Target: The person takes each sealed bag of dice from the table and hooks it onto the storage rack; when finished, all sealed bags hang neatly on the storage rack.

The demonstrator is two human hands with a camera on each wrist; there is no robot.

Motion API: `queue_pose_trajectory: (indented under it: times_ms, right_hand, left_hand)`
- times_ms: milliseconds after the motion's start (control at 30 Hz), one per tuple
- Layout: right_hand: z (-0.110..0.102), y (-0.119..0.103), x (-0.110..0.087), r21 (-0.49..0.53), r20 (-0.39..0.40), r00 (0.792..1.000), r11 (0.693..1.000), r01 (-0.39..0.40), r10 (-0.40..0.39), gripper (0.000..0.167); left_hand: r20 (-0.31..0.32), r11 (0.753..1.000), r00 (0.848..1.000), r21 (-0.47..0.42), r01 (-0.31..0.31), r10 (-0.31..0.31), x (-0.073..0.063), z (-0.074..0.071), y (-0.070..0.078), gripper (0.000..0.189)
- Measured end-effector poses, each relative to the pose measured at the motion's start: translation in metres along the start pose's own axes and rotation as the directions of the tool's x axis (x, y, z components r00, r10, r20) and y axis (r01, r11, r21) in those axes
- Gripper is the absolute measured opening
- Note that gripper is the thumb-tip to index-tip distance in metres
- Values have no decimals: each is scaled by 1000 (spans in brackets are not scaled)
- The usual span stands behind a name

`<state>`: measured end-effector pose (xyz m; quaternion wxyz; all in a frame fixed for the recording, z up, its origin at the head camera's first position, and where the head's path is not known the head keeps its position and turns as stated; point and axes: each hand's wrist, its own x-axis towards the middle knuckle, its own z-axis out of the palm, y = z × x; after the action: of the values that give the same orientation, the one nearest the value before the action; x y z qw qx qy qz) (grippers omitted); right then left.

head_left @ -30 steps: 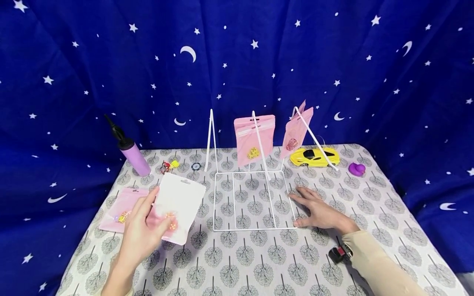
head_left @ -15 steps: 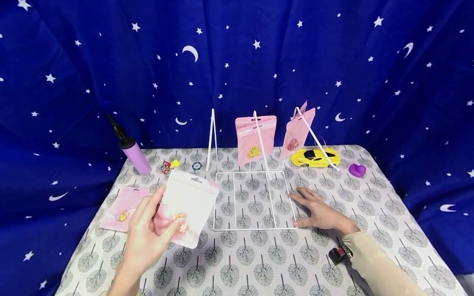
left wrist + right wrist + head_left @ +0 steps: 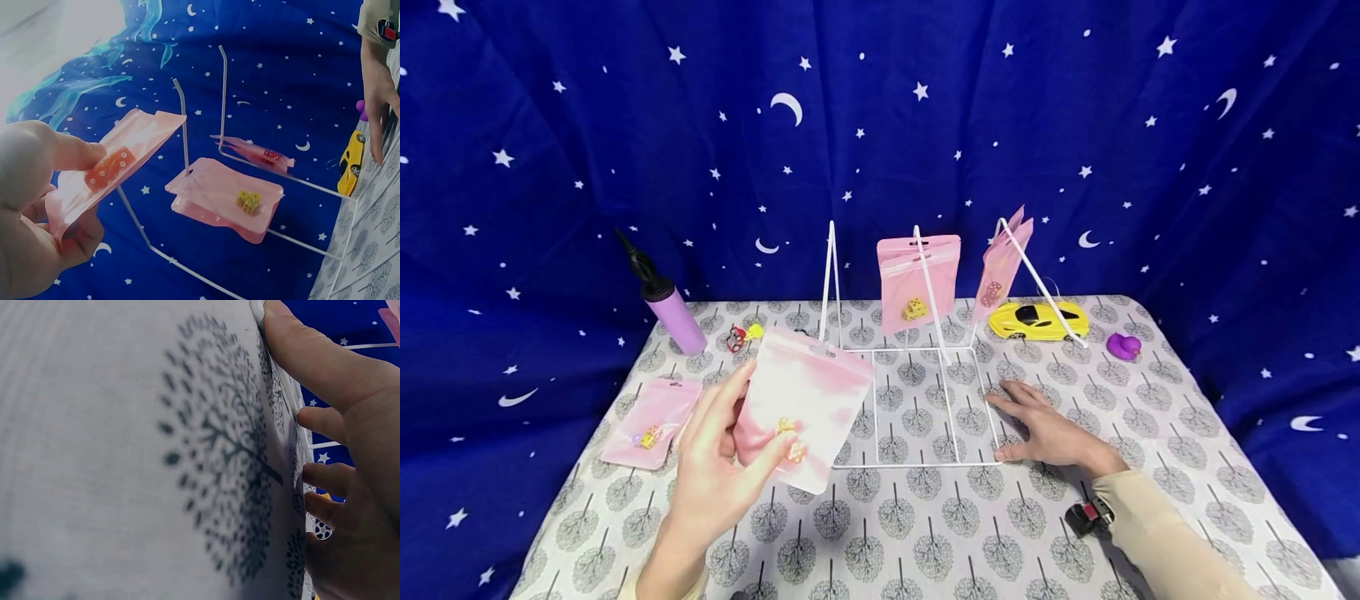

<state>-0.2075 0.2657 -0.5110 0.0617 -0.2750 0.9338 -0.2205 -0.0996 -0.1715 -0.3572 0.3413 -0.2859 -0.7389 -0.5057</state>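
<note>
My left hand (image 3: 718,471) pinches a pink zip bag (image 3: 808,387) between thumb and fingers, left of the white wire rack (image 3: 917,466). Orange dice (image 3: 111,170) show through the bag in the left wrist view, beside my thumb. On the rack's middle hook hang pink bags (image 3: 897,287) with yellow dice (image 3: 249,201). Another hook, at the right, carries pink bags (image 3: 997,268) with red dice. Spread on the table, my right hand (image 3: 1047,425) has its fingertips at the right side of the rack's base. The rack's left hook (image 3: 832,242) is bare.
One more pink bag (image 3: 658,404) lies on the table at left, small pieces inside. Along the back stand a purple hand pump (image 3: 676,321), small red and yellow toys (image 3: 743,335), a yellow toy car (image 3: 1037,320) and a purple duck (image 3: 1123,346). A starry blue curtain (image 3: 880,125) hangs behind.
My left hand has carried its bag rightward and tilted it, so it overlaps the rack's left side in the head view. My right hand stays in place. The right-hand hanging bags have turned slightly.
</note>
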Motion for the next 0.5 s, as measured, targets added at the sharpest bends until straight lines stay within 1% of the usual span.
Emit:
queue_pose_trajectory:
  times_ms: [200,333,400,500]
  right_hand:
    - [0,-1,1,-10,0,1000,1000,-4,4,98]
    - [0,-1,1,-9,4,1000,1000,-3,3,97]
    - [0,0,1,-9,5,1000,1000,-4,4,98]
    - [1,1,0,-12,6,1000,1000,-6,7,98]
  left_hand:
    - [-18,999,1000,36,8,-7,3,4,-1,87]
    - [-27,999,999,28,28,-28,1,5,0,87]
    - [-26,999,999,8,47,-47,1,6,1,88]
    - [-28,998,997,6,68,-68,0,7,3,89]
